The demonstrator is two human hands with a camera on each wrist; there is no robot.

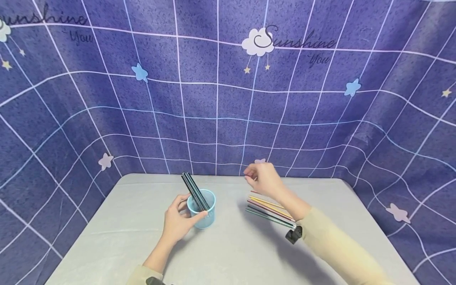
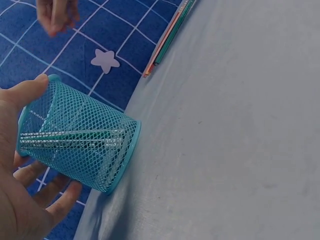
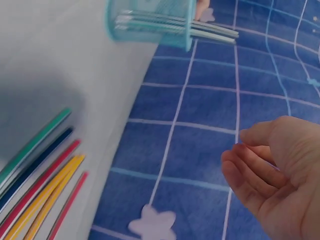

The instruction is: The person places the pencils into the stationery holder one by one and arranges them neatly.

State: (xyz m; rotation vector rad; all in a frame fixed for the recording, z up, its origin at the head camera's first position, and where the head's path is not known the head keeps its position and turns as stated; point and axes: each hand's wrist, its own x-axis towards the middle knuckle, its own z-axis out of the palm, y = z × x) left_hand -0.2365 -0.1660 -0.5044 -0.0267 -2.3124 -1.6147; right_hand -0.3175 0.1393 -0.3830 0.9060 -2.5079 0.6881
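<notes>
My left hand [image 1: 177, 221] grips a light blue mesh pencil cup [image 2: 95, 112], its thumb at the rim and the other fingers around the side. Several dark pencils [image 1: 195, 190] lean in the cup, their upper ends sticking out past the rim. Raised over the table to the right, my right hand [image 1: 264, 180] has loosely bent fingers and nothing in them. Below its wrist lie several coloured pencils [image 1: 268, 217], side by side; in the right wrist view green, dark blue, red and yellow pencils [image 3: 47, 192] show. Part of this row is hidden by the right forearm in the head view.
A pale grey cloth covers the table [image 1: 228, 253]. Behind it and at both sides hangs a blue curtain [image 1: 217, 99] with a grid, stars and clouds. A black wrist strap piece [image 1: 293, 234] shows at the right sleeve.
</notes>
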